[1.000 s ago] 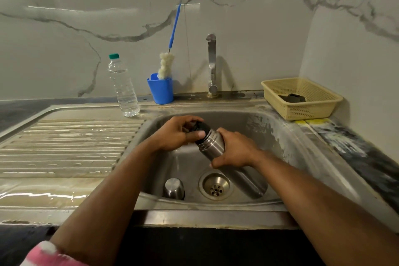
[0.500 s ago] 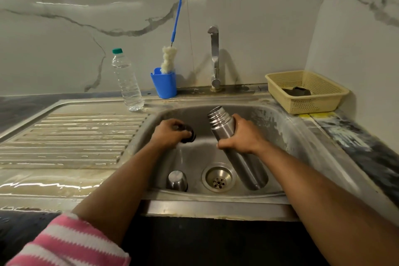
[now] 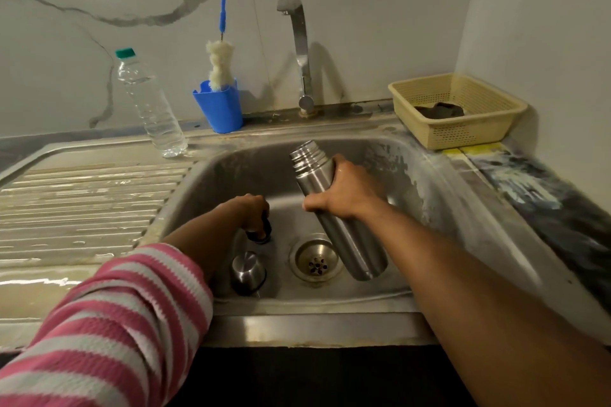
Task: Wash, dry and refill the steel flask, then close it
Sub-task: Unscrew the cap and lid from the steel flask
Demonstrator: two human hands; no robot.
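Note:
My right hand (image 3: 344, 192) grips the steel flask (image 3: 350, 241) around its upper body, tilted over the sink basin (image 3: 231, 175), its threaded neck uncapped and pointing up and left. Low in the basin, my left hand (image 3: 248, 211) holds the black stopper (image 3: 263, 231) close to the sink floor. Just in front of that hand, the flask's steel cup lid (image 3: 248, 271) stands upside down on the sink floor, left of the drain (image 3: 315, 261).
The tap (image 3: 299, 49) rises behind the basin, with no water running. A blue cup (image 3: 220, 107) with a bottle brush (image 3: 220, 66) and a clear water bottle (image 3: 148, 102) stand at the back left. A yellow basket (image 3: 463, 125) with a dark cloth sits right. The ribbed drainboard (image 3: 82, 201) lies left.
My left hand took the black stopper off the flask and lowered it to the sink floor. My right hand raised the flask more upright.

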